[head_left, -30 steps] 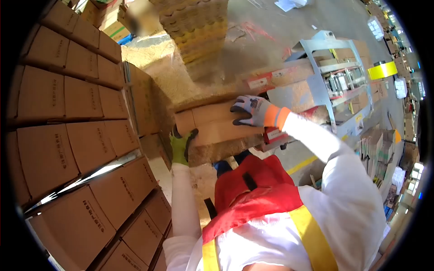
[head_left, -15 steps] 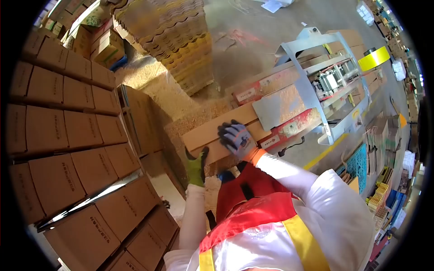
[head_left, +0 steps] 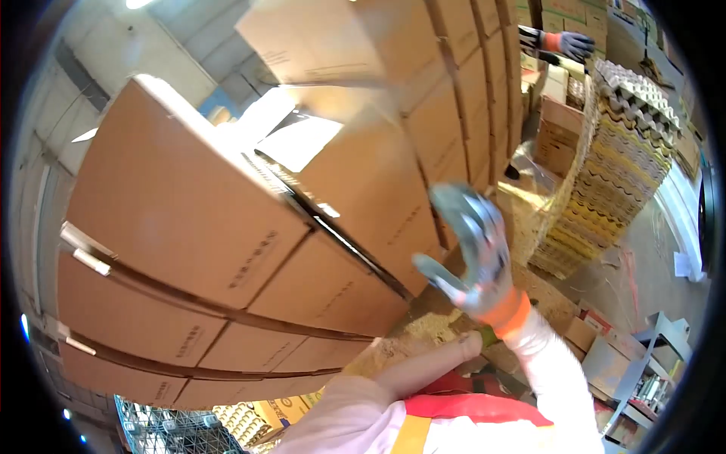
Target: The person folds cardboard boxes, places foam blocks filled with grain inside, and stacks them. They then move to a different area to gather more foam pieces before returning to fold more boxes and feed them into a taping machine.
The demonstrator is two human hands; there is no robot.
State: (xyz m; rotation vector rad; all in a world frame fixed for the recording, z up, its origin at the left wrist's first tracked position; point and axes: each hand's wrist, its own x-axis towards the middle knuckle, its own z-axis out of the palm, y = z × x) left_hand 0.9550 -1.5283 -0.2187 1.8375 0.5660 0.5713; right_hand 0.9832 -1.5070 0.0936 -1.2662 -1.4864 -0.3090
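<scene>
A tall stack of brown cardboard boxes [head_left: 227, 227] fills most of the view, tier upon tier, printed with small dark lettering on the sides. Pale strips are seen between tiers near the stack's left edge, and a dark gap runs between two boxes near the middle, where bright light falls on an upper face. One box at the top [head_left: 318, 38] appears blurred and tilted against the rest. It is judged that this box could slide or tip off the stack's upper edge if it is not seated squarely, since nothing is gripping it.

To the right, a pile of moulded egg trays [head_left: 612, 151] is stacked on the floor, wrapped in clear film, with smaller cartons behind it.

The right hand [head_left: 473, 253], in a grey glove with an orange cuff, is raised in front of the stack's lower right corner; its fingers [head_left: 463, 208] are spread and empty, close to the boxes, though contact cannot be told. Of the left arm, only a bare-looking forearm end [head_left: 446, 356] is seen below it; the left hand's fingers are hidden, so their state cannot be told.

Another person's gloved hand [head_left: 563, 41] is seen far off at the upper right.
</scene>
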